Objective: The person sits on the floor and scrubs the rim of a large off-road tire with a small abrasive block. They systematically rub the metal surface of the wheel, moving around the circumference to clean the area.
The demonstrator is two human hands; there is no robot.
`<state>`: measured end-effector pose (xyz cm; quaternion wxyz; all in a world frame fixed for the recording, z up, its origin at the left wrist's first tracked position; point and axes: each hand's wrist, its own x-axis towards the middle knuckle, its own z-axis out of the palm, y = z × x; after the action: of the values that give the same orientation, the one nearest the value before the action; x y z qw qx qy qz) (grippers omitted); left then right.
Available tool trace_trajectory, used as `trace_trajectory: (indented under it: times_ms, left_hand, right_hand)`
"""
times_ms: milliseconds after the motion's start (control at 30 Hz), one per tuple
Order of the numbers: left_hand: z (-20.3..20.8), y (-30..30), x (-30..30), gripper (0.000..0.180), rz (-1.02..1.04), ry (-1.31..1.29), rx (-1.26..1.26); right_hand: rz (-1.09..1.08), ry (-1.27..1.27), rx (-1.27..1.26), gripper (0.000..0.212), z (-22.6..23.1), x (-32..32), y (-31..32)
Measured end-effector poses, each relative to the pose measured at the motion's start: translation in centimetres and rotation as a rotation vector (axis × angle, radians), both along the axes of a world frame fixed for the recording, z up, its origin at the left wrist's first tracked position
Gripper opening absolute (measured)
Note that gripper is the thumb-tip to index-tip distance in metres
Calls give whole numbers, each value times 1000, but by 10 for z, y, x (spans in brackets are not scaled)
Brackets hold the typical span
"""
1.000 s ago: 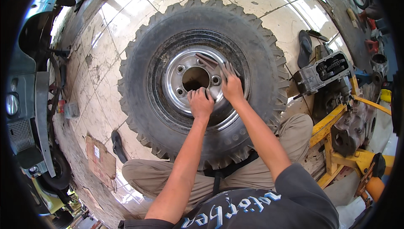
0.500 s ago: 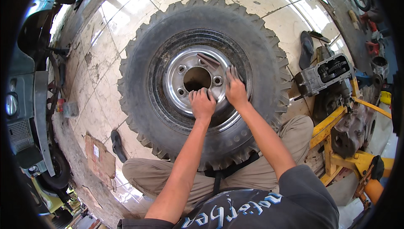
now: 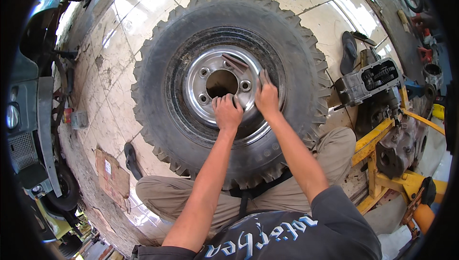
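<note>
A large knobby tyre [image 3: 158, 88] lies flat on the floor in front of me, mounted on a shiny steel wheel rim [image 3: 195, 87] with a round centre hole and bolt holes around it. My left hand [image 3: 227, 112] curls its fingers over the near edge of that hole, gripping the rim. Against the rim's right side, my right hand [image 3: 266, 93] presses with its greyish fingers close together; anything beneath them is hidden. A folded piece of brown sandpaper [image 3: 234, 63] rests on the rim's far face, apart from both hands.
At right stand a metal gearbox housing [image 3: 368, 83] and a yellow stand [image 3: 375, 147]. One sandal [image 3: 349, 52] lies beyond the tyre, another sandal [image 3: 132, 159] near my left knee beside flattened cardboard [image 3: 113, 176]. A parked vehicle [image 3: 28, 116] fills the left edge.
The tyre and rim appear slightly higher and further left in view. My right hand has shifted slightly along the rim's edge; my left hand stays at the centre hole.
</note>
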<state>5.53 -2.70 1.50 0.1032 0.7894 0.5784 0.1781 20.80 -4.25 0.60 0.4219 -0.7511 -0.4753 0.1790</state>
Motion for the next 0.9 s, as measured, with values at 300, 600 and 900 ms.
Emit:
trace_trajectory:
  times_ms: [300, 600, 900]
  left_hand:
    - [-2, -2, 0, 24, 11, 39, -18]
    - [-4, 0, 1, 27, -12, 29, -25]
    - [0, -5, -5, 32, -25, -52, -20]
  right_hand:
    - [-110, 160, -26, 44, 11, -13, -6]
    - [-91, 103, 22, 42, 7, -11, -16]
    - [-196, 586, -112, 38, 43, 29, -84]
